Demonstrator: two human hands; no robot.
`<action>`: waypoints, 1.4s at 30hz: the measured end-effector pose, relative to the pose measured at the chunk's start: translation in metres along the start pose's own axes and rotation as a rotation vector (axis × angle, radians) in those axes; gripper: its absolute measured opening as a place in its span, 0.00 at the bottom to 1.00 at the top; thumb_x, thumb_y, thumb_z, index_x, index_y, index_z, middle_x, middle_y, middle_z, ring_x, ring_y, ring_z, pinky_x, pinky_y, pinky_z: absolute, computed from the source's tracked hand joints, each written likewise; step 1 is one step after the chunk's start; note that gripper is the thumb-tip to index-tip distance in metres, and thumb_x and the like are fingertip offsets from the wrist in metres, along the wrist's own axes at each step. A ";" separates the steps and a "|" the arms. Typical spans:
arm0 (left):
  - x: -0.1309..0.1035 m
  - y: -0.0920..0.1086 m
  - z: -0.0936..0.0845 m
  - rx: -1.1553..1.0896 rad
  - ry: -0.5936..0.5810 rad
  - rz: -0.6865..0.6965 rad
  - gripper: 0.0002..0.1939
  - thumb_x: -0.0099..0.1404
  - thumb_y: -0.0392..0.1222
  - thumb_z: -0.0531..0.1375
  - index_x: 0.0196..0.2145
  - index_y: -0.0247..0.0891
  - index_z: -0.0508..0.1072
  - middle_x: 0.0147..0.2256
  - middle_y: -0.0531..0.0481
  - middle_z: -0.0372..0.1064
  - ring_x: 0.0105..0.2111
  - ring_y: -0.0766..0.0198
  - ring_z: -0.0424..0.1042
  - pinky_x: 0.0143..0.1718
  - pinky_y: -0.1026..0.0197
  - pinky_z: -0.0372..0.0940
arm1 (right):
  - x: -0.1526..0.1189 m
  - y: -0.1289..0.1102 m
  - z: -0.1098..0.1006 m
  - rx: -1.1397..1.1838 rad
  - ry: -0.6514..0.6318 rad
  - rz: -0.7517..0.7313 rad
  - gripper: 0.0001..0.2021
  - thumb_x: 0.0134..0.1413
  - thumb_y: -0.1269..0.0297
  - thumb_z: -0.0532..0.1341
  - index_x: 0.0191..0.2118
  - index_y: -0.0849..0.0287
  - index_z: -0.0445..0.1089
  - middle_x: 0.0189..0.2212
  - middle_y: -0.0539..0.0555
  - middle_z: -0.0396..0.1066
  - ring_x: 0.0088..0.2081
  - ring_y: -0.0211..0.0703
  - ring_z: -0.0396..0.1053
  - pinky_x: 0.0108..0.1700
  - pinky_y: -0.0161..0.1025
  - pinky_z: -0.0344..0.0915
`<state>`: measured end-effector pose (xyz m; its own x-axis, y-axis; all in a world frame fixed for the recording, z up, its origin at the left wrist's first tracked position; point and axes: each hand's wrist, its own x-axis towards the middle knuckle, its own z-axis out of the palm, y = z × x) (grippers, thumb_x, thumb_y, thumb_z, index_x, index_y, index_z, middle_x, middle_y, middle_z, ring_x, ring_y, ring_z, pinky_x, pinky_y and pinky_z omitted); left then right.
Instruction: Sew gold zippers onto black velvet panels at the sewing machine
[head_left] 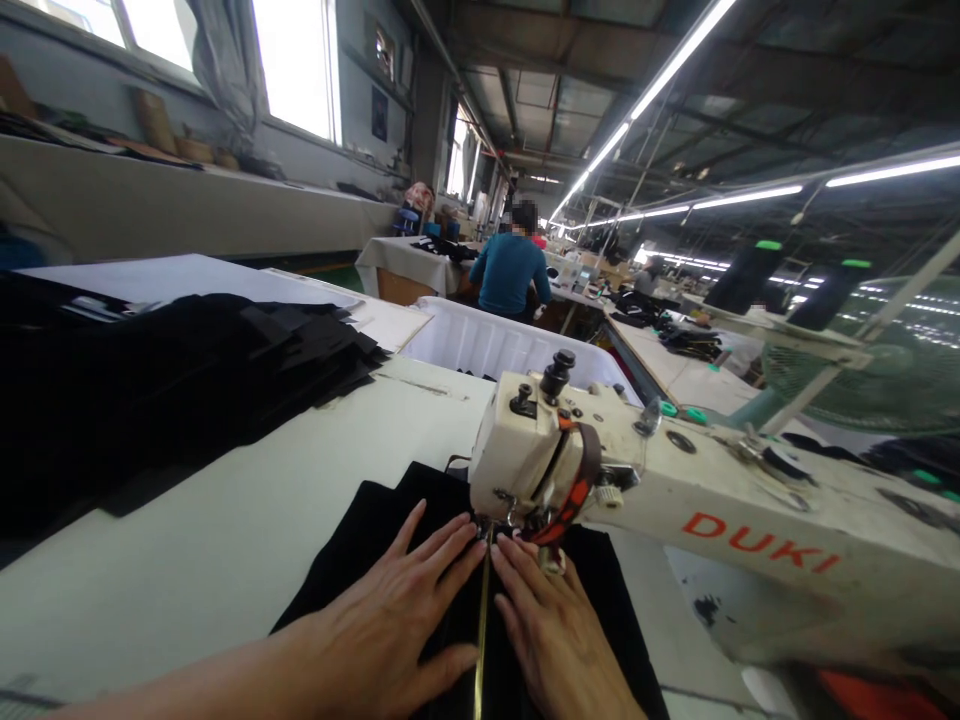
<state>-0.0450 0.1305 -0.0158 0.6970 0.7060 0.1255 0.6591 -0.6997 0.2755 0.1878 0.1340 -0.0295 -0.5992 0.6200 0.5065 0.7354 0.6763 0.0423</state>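
A black fabric piece [360,545] lies flat under the head of a white sewing machine [517,430]. Down its middle runs a gold zipper [481,640], leading up to the presser foot. My left hand [405,600] rests on the cloth left of the zipper, fingers stretched and spread, fingertips close to the foot. On the other side my right hand [547,625] lies on the cloth, fingers extended, tips beside the foot and partly under the machine head. The needle area is small and partly hidden by the fingertips and the machine.
A large stack of black fabric pieces [187,380] covers the table's left part. Behind the machine stands a white plastic bin [510,340]. Black thread cones [742,280] and a fan [877,370] are at the right. A person in a teal top [514,272] sits ahead.
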 end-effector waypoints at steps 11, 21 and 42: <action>-0.041 0.040 -0.002 -0.024 -0.120 0.033 0.42 0.71 0.61 0.52 0.71 0.36 0.39 0.70 0.38 0.37 0.69 0.46 0.37 0.65 0.31 0.36 | -0.021 -0.049 -0.045 0.295 -0.328 0.253 0.21 0.67 0.61 0.56 0.61 0.61 0.64 0.61 0.58 0.64 0.64 0.50 0.57 0.68 0.57 0.48; -0.089 0.045 0.006 -0.202 0.057 0.026 0.33 0.68 0.27 0.50 0.67 0.49 0.53 0.66 0.51 0.54 0.66 0.58 0.51 0.65 0.41 0.45 | -0.050 -0.093 -0.062 0.349 -0.179 0.204 0.23 0.60 0.66 0.60 0.61 0.59 0.62 0.56 0.58 0.68 0.59 0.49 0.62 0.68 0.59 0.47; -0.093 0.067 0.017 -0.008 0.160 0.188 0.43 0.58 0.19 0.49 0.69 0.40 0.47 0.66 0.45 0.55 0.66 0.56 0.51 0.66 0.43 0.49 | -0.063 -0.114 -0.045 0.351 0.118 0.291 0.14 0.63 0.76 0.56 0.49 0.56 0.74 0.44 0.55 0.76 0.48 0.44 0.73 0.60 0.52 0.66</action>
<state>-0.0613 0.0162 -0.0249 0.7530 0.5723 0.3246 0.5197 -0.8199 0.2401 0.1555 -0.0003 -0.0271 -0.3286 0.7681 0.5496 0.7042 0.5870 -0.3994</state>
